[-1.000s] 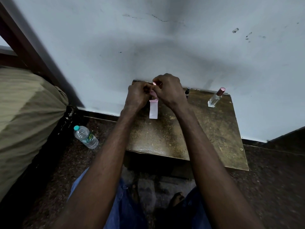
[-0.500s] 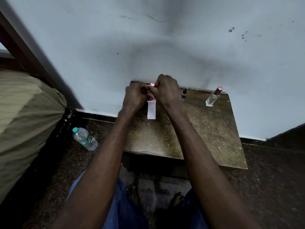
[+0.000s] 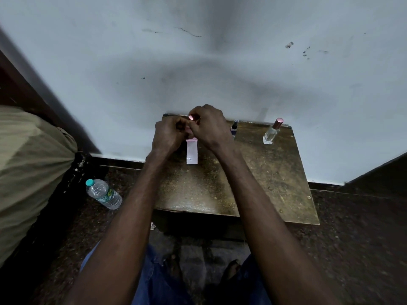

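Over the far left part of a worn wooden table (image 3: 253,179), both hands meet around a small item with a shiny pink cap (image 3: 191,117). My left hand (image 3: 169,134) curls round its lower part. My right hand (image 3: 209,126) grips the pink-capped top with curled fingers. Most of the item is hidden inside the two fists. A pale pink-and-white box (image 3: 192,151) lies flat on the table just below the hands.
A clear perfume bottle with a pink cap (image 3: 272,131) stands at the table's far right. A small dark bottle (image 3: 234,128) stands beside my right hand. A plastic water bottle (image 3: 103,194) lies on the floor at left, near an olive cloth-covered bed (image 3: 28,164). The wall (image 3: 220,62) rises behind the table.
Both hands stay clasped around the small pink-capped item with only slight shifts of the fingers. The box and bottles have not moved.
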